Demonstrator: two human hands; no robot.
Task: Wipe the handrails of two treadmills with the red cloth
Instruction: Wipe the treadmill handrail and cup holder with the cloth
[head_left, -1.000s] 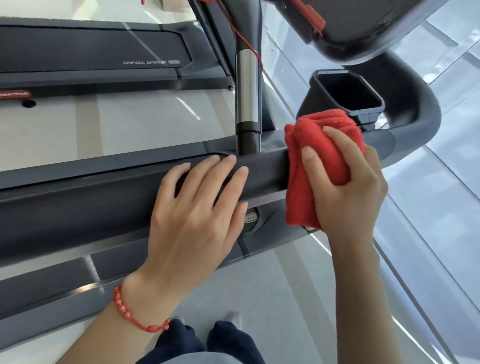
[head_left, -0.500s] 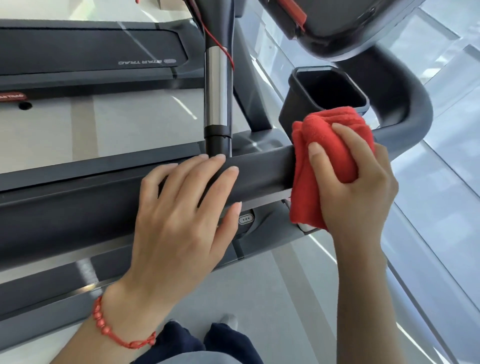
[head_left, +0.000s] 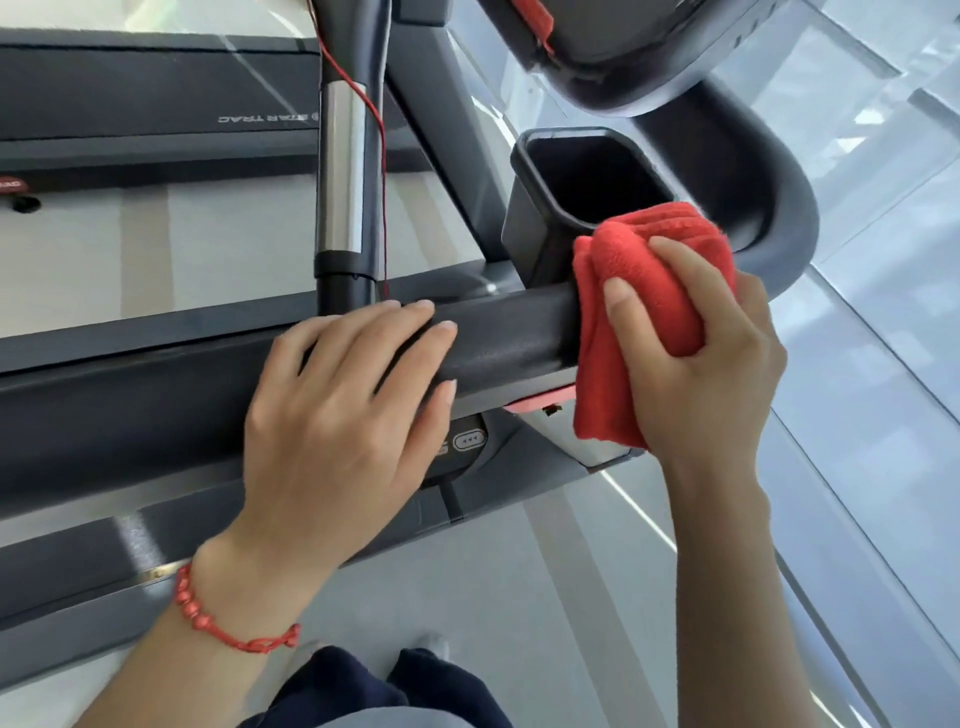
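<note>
A dark grey padded handrail runs across the middle of the view and bends round at the right. My right hand presses a folded red cloth around the rail just below the cup holder. My left hand, with a red bead bracelet on its wrist, lies flat on the rail to the left of the cloth, fingers spread. The cloth hides the rail under it.
A black square cup holder sits right behind the cloth. A chrome and black post with a red cord stands behind my left hand. The console overhangs at the top. A second treadmill deck lies at the back left. Glass floor panels lie at the right.
The red cloth and my right hand have slid right along the rail toward the bend. My left hand stays flat on the rail. The view has shifted a little.
</note>
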